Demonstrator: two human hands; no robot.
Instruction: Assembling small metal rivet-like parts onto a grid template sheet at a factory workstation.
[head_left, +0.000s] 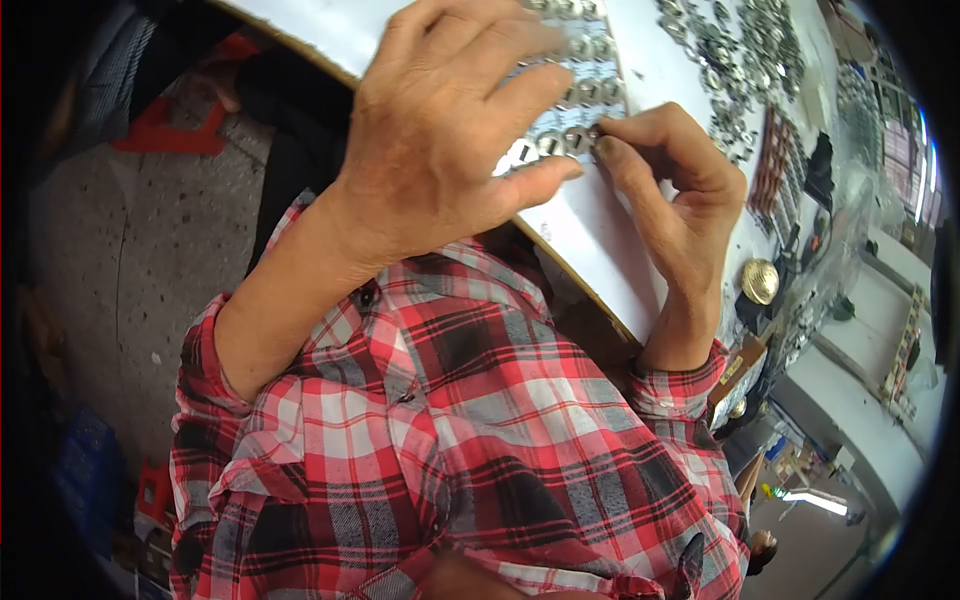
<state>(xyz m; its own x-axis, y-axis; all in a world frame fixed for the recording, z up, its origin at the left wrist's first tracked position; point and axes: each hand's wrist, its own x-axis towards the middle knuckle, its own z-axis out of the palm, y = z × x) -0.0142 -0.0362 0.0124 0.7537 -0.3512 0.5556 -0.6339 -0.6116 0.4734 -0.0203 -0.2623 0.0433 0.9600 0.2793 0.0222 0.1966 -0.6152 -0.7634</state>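
Observation:
Rows of small shiny metal pieces (pixel 552 146), each with a dark slot or mark in its middle, lie on a light blue backing (pixel 548 122) at the table's near edge. Over the left side of these rows is my left hand (pixel 430 130), open, its thumb and fingers apart; some fingertips are blurred and the hand hides part of the rows. At the right end of the nearest row, my right hand (pixel 685 185) pinches a small round metal piece (pixel 596 132) between thumb and forefinger. The fingertips cover most of that piece.
Loose metal pieces (pixel 740 50) are heaped on the white table (pixel 600 225) farther right. Past them lie reddish-brown strips (pixel 770 160), a gold-coloured domed object (pixel 760 281) and clear plastic bags (pixel 850 250). A red stool (pixel 180 135) stands on the floor at left.

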